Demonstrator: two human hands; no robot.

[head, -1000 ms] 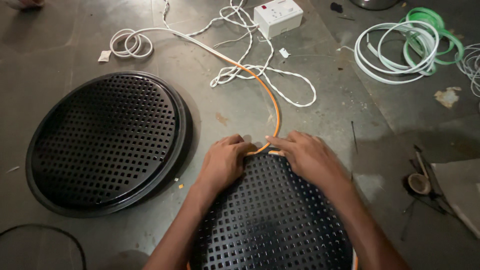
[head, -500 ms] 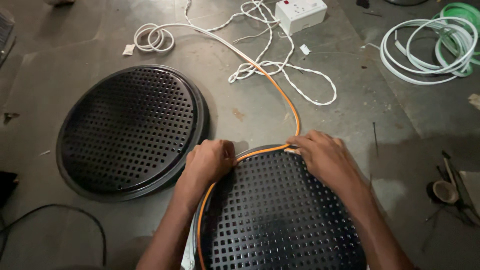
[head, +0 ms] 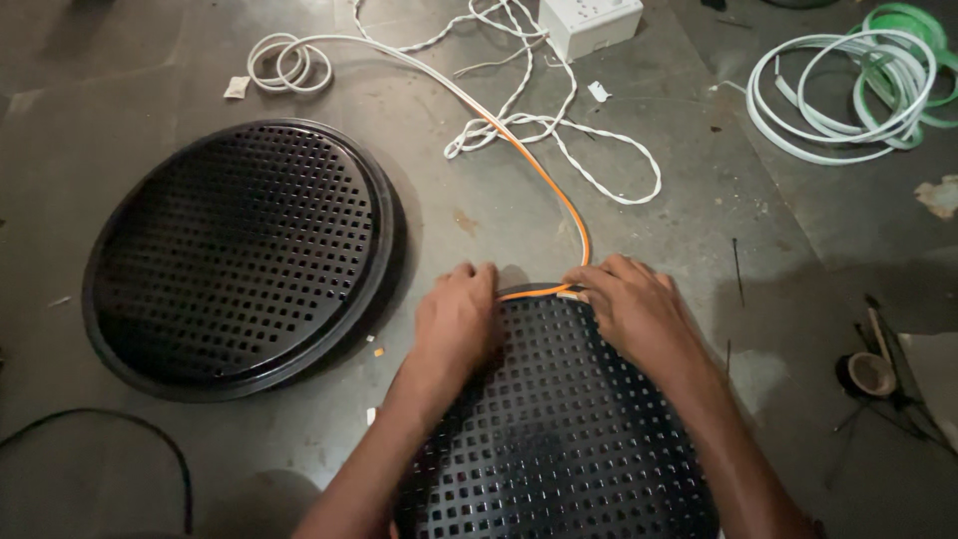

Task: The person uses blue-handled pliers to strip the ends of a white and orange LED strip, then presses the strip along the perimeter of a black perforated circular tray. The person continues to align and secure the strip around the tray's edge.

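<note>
Nearest the camera lies a round black perforated panel (head: 559, 439), flat on the grey surface (head: 699, 230) and running off the bottom edge of the view. Both forearms reach over it from below. The left hand (head: 457, 324) rests palm down on the panel's upper left rim, fingers curled over the edge; its grip is closed down against the rim, pressing on the orange strip (head: 539, 291) there rather than wrapping around it. The right hand (head: 634, 309) lies on the upper right rim, its fingertips pinched onto the same strip where it meets the panel's top edge.

The orange strip runs along the rim between the two hands, then leaves the panel just beside the right hand and curves away up the surface, turning white farther off and ending in a small coil (head: 289, 62) near the top left.

To the left, well apart from the hands, a second black perforated disc (head: 239, 255) sits in a raised ring. A thin black cable (head: 130, 429) arcs at the lower left.

Farther away, a twisted white cord (head: 559, 130) loops loosely toward a white box (head: 589, 22) at the top. At the far right lie coils of white tubing (head: 838, 95) and green tubing (head: 923, 45); a small roll of tape (head: 871, 373) sits at the right edge.
</note>
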